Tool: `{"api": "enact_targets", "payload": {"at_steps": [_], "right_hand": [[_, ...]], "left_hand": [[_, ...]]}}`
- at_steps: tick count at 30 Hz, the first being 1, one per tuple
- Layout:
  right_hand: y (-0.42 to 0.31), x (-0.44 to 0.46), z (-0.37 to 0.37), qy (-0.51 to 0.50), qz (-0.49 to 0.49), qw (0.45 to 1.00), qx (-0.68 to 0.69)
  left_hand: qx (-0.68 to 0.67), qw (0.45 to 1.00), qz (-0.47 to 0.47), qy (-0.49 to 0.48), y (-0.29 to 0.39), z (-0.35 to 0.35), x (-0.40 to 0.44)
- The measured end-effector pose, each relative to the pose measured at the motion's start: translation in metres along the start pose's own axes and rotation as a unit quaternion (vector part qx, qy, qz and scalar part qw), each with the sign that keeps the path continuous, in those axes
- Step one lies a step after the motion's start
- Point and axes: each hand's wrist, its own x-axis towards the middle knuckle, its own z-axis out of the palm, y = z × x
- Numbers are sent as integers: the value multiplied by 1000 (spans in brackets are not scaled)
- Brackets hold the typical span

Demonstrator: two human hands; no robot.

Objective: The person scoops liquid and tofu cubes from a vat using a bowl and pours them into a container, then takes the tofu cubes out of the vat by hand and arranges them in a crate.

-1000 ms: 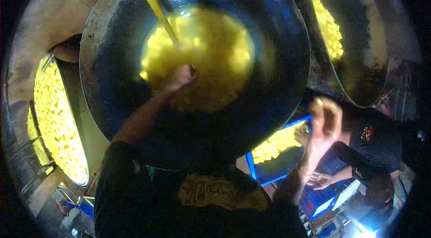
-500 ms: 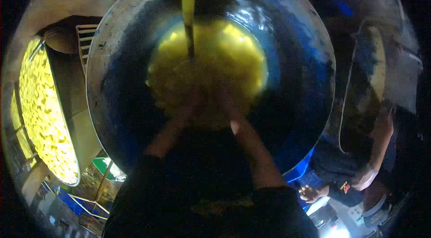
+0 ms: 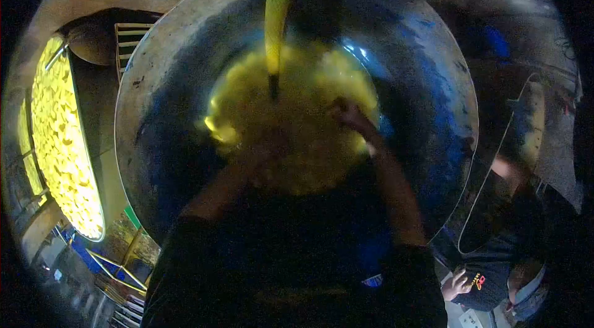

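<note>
A large round metal pan (image 3: 145, 62) fills the middle of the view, its inside dark toward the bottom. Yellow pieces (image 3: 226, 133), blurred and partly in shadow, lie in its bottom. My left hand (image 3: 272, 142) is down among them on the near left side; its fingers are lost in the dark. My right hand (image 3: 352, 116) is over the right part of the pieces, fingers curled, and what they hold, if anything, cannot be made out. A long yellow tube-like thing (image 3: 279, 19) with a dark lower end hangs down into the pan from above.
At left a wide tray (image 3: 102, 229) is filled with bright yellow cut pieces. A slatted rack (image 3: 128, 43) stands by the pan's left rim. Another person (image 3: 489, 272) in dark clothing is at the lower right, beside another large pan (image 3: 535, 118).
My right hand has lifted and moved right, away from my left hand. My left hand stays low in the pieces. The view has shifted slightly, and the other person's arms have moved.
</note>
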Motion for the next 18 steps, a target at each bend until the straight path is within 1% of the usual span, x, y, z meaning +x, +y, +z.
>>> {"api": "enact_targets", "payload": {"at_steps": [2, 3, 4, 5, 6, 8, 10, 12, 14, 15, 18], "right_hand": [[-20, 19, -28, -7, 173, 981, 84], [-15, 34, -35, -6, 173, 981, 85], [-8, 44, -35, -11, 65, 992, -110], [-1, 54, -36, 25, -36, 950, -310], [3, 65, -33, 36, -73, 917, -390], [8, 83, -26, 24, -37, 920, -390], [12, 98, -15, 22, 12, 922, -385], [18, 106, -3, 25, 48, 919, -391], [26, 113, 10, 30, 72, 911, -404], [29, 114, 15, 34, 81, 909, -406], [37, 121, 16, 35, 79, 922, -378]], "left_hand": [[-84, 996, 6, -25, 7, -4, -10], [-99, 995, 14, -25, 11, -2, -13], [-99, 995, 19, -12, 12, 2, -14], [-82, 996, 28, 14, 16, 6, -10], [-63, 996, 37, 45, 19, 11, -6], [15, 989, 63, 131, 28, 22, 13], [103, 966, 82, 220, 41, 30, 33], [180, 940, 83, 279, 51, 38, 56], [237, 921, 72, 299, 62, 43, 76], [260, 917, 63, 295, 67, 45, 82], [313, 917, 35, 246, 78, 44, 94]]}}
